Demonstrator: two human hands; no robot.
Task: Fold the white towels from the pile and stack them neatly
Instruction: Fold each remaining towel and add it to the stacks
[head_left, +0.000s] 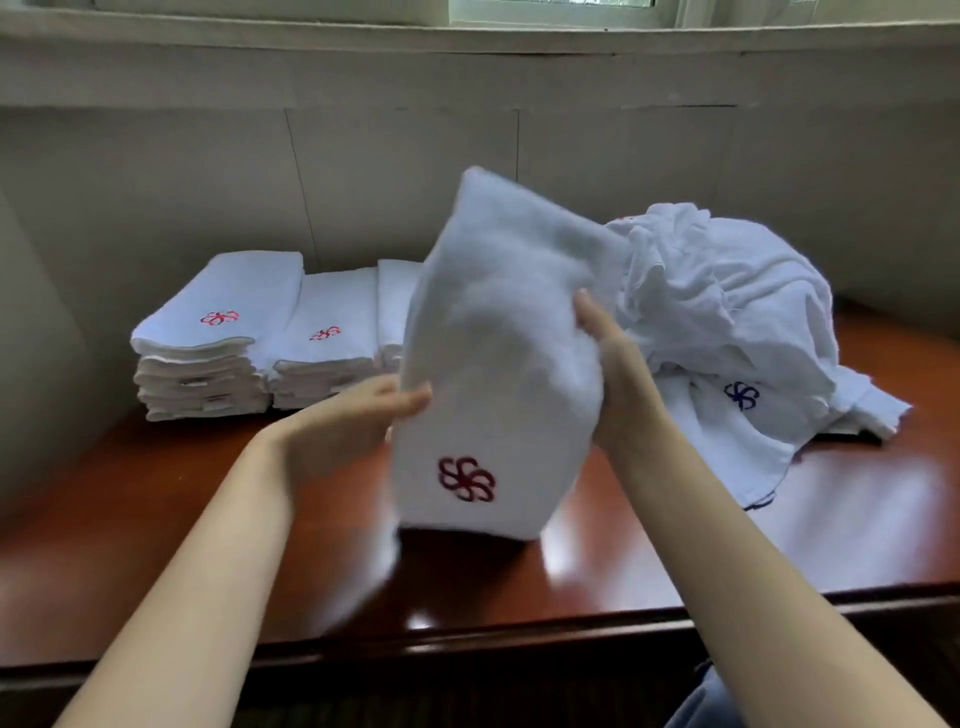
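Both hands gripping folded towel (498, 364) mid-air: left hand (358, 421) pinching its 9 o'clock edge, right hand (618, 374) clasping 3 o'clock edge. Stacks (208, 343) sitting at 10 o'clock on counter (156, 519), pile (727, 312) at 2.

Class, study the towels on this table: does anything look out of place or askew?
One towel in the unfolded pile bears a blue emblem, while the held towel and folded stacks show red ones. Otherwise nothing stands out.
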